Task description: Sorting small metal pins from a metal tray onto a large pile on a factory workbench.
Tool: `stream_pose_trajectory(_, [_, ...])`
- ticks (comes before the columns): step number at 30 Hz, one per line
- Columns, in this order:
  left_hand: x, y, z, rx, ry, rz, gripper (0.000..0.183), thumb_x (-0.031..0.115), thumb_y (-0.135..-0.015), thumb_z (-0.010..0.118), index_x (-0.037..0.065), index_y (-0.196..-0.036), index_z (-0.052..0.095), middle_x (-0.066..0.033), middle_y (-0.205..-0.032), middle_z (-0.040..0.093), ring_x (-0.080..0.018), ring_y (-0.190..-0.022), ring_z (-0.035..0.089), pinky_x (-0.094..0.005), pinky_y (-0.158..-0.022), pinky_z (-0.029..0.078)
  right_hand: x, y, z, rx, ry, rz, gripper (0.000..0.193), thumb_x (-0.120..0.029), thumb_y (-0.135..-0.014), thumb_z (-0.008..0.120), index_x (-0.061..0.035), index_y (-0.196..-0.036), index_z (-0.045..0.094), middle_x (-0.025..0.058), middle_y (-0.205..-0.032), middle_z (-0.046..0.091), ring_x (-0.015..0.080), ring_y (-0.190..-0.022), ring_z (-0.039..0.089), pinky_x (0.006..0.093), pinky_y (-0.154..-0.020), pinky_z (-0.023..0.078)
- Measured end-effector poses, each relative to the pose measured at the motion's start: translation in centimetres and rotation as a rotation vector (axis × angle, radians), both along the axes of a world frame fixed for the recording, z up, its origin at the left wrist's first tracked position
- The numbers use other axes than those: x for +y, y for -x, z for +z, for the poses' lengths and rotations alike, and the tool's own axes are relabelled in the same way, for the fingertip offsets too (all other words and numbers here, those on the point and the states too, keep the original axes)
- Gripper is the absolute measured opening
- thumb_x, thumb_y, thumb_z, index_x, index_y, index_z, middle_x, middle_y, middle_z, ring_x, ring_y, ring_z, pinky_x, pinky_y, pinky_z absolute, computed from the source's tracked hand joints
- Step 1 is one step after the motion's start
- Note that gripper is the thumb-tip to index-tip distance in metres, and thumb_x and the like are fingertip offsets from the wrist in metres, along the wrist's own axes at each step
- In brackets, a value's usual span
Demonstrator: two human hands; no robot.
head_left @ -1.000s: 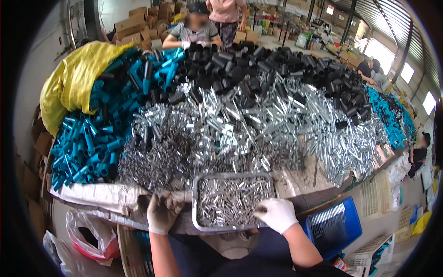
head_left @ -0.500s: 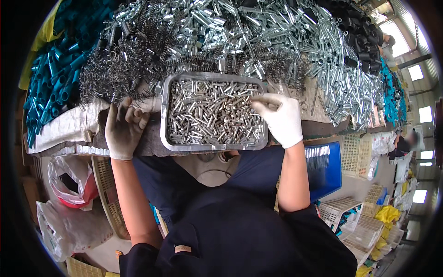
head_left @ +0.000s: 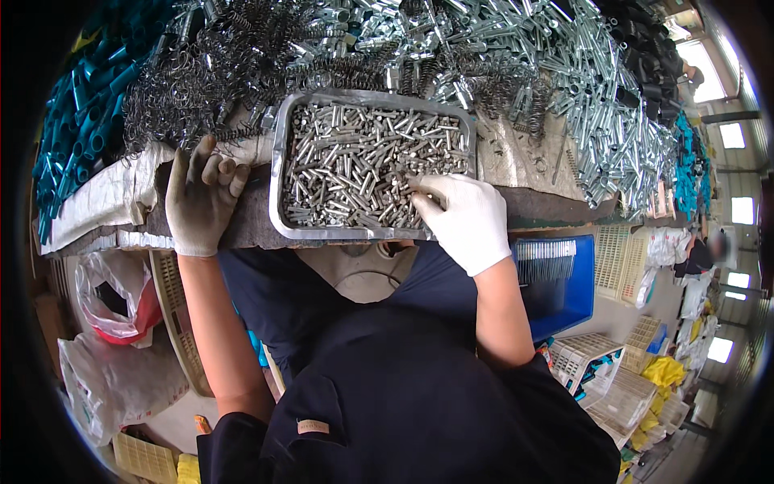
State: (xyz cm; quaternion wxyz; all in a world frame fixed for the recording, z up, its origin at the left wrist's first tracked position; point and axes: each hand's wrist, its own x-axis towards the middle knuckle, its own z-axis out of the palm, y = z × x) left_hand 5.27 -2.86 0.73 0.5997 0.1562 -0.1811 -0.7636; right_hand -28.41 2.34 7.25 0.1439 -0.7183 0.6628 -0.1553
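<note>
A shallow grey tray [head_left: 276, 173] full of short metal pins [head_left: 355, 161] rests at the front edge of the bench. Over its right front part, my right hand [head_left: 468, 218], in a white glove, has its thumb and forefinger bent together, tips down among the pins. What sits between those tips is too small to make out. My left hand [head_left: 200, 198] wears a glove with a dirty grey palm and is held palm up, left of the tray. Its fingers are loosely bent and apart, and I see nothing in it.
Dark coil springs [head_left: 201, 89] heap behind the tray's left. Shiny metal tubes and rods [head_left: 597, 105] pile up at the back and right. Teal tubes [head_left: 89, 121] lie far left. Beneath the bench's right side is a blue bin [head_left: 584, 282], with crates [head_left: 584, 355] beyond.
My right hand has moved left and inward over the tray, its fingertips lowering into the pins. My left hand remains palm up beside the tray. The whole view has shifted slightly.
</note>
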Motion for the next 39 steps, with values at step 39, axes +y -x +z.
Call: stream_pose_trajectory(39, [0.1,0.0,0.0,0.017,0.013,-0.009,0.045,0.033,-0.104,0.035,-0.004,-0.124,0.051,-0.0044,-0.076,0.045,-0.0234,-0.092,0.055,-0.0444,-0.099,0.046,-0.3,-1.3,-0.7,-0.094,0.013,-0.001,0.02,-0.029,-0.078,0.067,-0.0121,-0.088,0.073,0.0108,-0.084,0.069,0.0287,-0.078,0.067,0.0376,-0.07,0.053])
